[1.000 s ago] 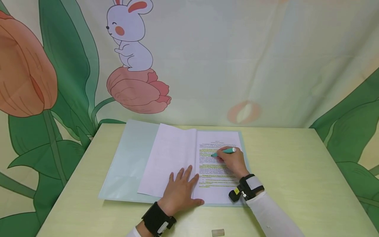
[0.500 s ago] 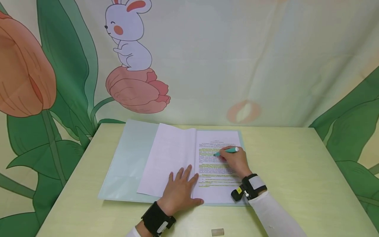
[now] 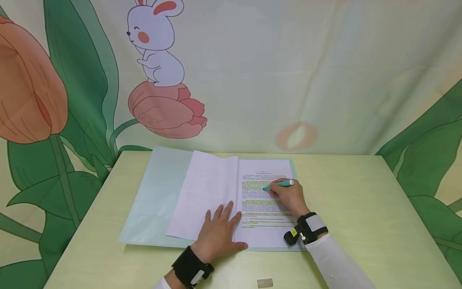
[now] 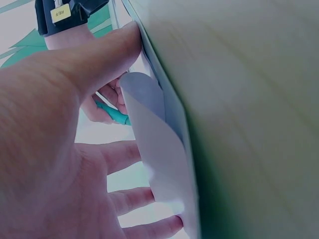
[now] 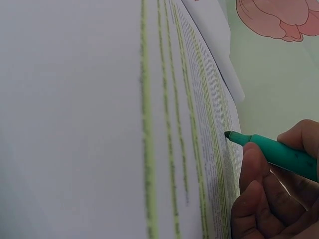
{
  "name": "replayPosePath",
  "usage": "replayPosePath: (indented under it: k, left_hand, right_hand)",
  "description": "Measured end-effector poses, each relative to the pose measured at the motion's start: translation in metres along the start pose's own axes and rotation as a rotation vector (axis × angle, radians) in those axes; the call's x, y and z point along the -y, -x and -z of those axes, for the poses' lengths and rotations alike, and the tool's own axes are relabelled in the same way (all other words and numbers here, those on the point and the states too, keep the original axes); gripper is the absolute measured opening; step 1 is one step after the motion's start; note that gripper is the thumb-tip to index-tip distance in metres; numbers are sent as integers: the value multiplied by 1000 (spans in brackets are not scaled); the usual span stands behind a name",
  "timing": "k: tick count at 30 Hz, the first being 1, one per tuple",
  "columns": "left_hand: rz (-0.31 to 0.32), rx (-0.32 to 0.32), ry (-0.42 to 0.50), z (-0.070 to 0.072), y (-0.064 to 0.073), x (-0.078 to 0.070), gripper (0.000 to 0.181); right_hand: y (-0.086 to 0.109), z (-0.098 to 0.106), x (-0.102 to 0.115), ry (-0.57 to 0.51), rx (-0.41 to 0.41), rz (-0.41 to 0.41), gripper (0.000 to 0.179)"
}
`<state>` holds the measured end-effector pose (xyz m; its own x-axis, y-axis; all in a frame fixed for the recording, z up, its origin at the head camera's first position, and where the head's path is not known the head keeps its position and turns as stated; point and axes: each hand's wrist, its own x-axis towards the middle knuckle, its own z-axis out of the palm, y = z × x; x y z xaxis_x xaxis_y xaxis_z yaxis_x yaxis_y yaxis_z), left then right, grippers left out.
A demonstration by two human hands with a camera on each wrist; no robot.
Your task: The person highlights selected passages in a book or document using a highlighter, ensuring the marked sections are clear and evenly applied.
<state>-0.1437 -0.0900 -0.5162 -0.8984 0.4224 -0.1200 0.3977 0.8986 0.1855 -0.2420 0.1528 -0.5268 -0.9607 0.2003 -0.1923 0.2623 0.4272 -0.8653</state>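
My right hand (image 3: 290,197) grips a teal marker pen (image 3: 281,184), its dark tip down at the printed page (image 3: 265,239). In the right wrist view the marker (image 5: 286,157) lies between thumb and fingers, its tip right at the text lines. Several lines on this page carry yellow-green highlighting (image 5: 148,124). Spread fingers of my left hand (image 3: 218,237) rest on the blank turned-over sheet (image 3: 202,192) and across the fold, the thumb by the printed page's lower edge. The left wrist view shows that sheet (image 4: 154,134) curling up beside the fingers.
Under the papers lies an open pale blue folder (image 3: 155,200) on the light wooden table (image 3: 361,224). A small grey-brown block (image 3: 265,283) sits at the table's near edge. Behind stands a curtain (image 3: 252,80) printed with a rabbit and flowers.
My right hand and the marker have slid a little to the right along the text lines. The left hand stays in place on the paper.
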Motion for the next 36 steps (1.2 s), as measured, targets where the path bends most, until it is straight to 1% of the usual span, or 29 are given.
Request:
replayPosePath:
  k: [5,12,24,36]
  left_hand:
    - [1,-5,4,-1,0,0,89]
    - [2,-13,2,-2,0,0,90]
    - [9,-11,3,-2,-1,0,90]
    - [8,-12,1,-2,-1,-1,90]
  right_hand:
    - [0,3,-2,-6,3,-5,23]
    - [0,8,-4,-8,2,13,20]
    - [2,15,-5,-5,-12,0,22]
    - [1,21,-11,-28,-17,-17,23]
